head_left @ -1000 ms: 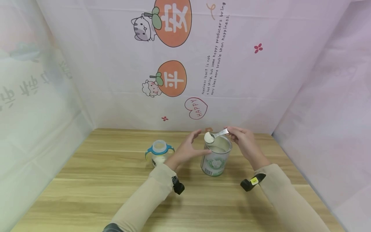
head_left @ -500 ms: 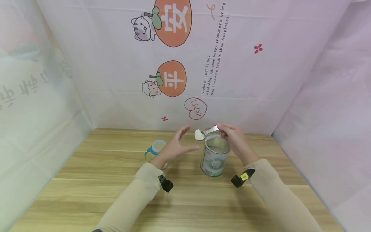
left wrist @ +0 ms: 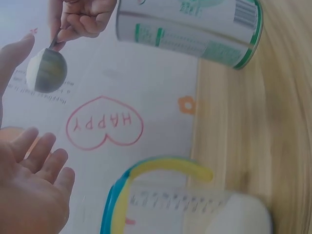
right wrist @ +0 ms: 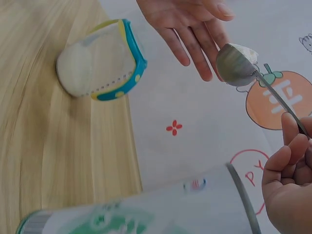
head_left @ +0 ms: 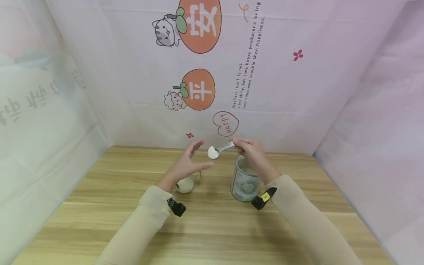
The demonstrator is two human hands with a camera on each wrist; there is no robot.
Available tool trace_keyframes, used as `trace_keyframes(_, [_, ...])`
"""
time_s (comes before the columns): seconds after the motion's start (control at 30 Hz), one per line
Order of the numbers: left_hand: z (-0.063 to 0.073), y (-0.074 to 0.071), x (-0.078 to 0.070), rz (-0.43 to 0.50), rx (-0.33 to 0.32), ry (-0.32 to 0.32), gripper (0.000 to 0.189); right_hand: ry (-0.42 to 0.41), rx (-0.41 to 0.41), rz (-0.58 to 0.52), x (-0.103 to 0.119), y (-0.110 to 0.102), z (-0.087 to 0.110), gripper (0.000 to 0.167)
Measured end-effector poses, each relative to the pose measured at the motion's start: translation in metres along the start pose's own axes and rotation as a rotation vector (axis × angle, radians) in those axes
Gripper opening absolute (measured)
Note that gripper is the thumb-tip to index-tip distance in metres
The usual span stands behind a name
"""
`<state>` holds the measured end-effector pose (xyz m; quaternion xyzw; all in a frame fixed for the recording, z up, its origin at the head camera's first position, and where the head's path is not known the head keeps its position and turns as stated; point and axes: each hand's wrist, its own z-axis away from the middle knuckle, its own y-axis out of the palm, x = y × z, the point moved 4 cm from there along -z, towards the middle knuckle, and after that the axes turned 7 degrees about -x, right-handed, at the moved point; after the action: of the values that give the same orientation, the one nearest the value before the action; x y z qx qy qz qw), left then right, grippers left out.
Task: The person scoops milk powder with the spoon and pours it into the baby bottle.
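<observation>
My right hand [head_left: 250, 152] pinches the handle of a metal measuring spoon [head_left: 226, 146], its bowl heaped with white powder [head_left: 213, 152]. The spoon is held up in the air, left of an open powder can [head_left: 246, 186]. Beside the spoon's bowl, my left hand [head_left: 183, 165] has its fingers and thumb spread apart and holds nothing. Behind and below that hand stands a clear baby bottle [right wrist: 100, 61] with a blue and yellow handled collar [right wrist: 131, 78]; white powder lies in its bottom. In the head view the left hand hides the bottle's top.
A wood-grain table [head_left: 212, 228] carries the can and bottle. Behind it rises a white printed cloth [head_left: 271, 121], with cloth walls on the left [head_left: 43, 147] and right [head_left: 374, 147]. A black camera is strapped to each wrist.
The right hand has carried the filled spoon leftward from above the can. My left hand has moved left as well, over the bottle. Can and bottle stay standing in place.
</observation>
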<state>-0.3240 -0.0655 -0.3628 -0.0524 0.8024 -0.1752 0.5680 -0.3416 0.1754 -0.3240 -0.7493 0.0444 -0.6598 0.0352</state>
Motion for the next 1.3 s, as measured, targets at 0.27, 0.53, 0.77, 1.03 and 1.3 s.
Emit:
trace_keyframes(0.27, [0.007,-0.024,0.010,0.020,-0.021,-0.026,0.097,0.004,0.018,0.016,0.002,0.020,-0.003,0.034])
trace_keyframes(0.53, [0.017,-0.042,0.021,-0.015,-0.052,-0.062,0.096,-0.019,0.034,0.001,0.000,0.039,-0.008,0.032])
trace_keyframes(0.77, [0.023,-0.048,0.031,-0.022,-0.036,-0.058,0.095,0.020,0.030,-0.021,-0.003,0.054,-0.009,0.029])
trace_keyframes(1.03, [0.026,-0.049,0.045,-0.022,-0.021,-0.087,0.095,0.006,0.059,-0.068,-0.007,0.067,-0.010,0.031])
trace_keyframes(1.3, [0.033,-0.047,0.062,-0.008,0.003,-0.136,0.096,-0.020,0.080,-0.100,-0.015,0.078,-0.009,0.030])
